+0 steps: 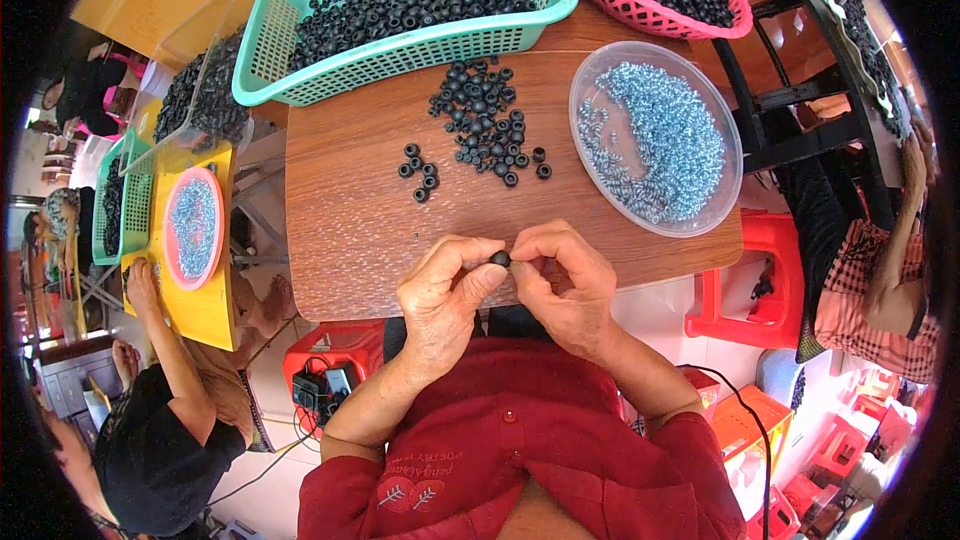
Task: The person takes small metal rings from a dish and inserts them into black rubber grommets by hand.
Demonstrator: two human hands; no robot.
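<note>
a: black bead (500, 258), location?
b: over the bench (345, 210), close to the near edge. pinched between nearly closed fingers of the left hand (443, 290). right hand (572, 285): fingertips drawn together beside the bead, any content too small to tell.
a: likely fault?
b: possible slip to the floor (655, 315), from so small a hold on a rounded surface.

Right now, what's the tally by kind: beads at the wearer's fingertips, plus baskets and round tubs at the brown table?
Bead, black: 1
Baskets, green basket and pink basket: 2
Clear tub: 1
Total: 4
</note>
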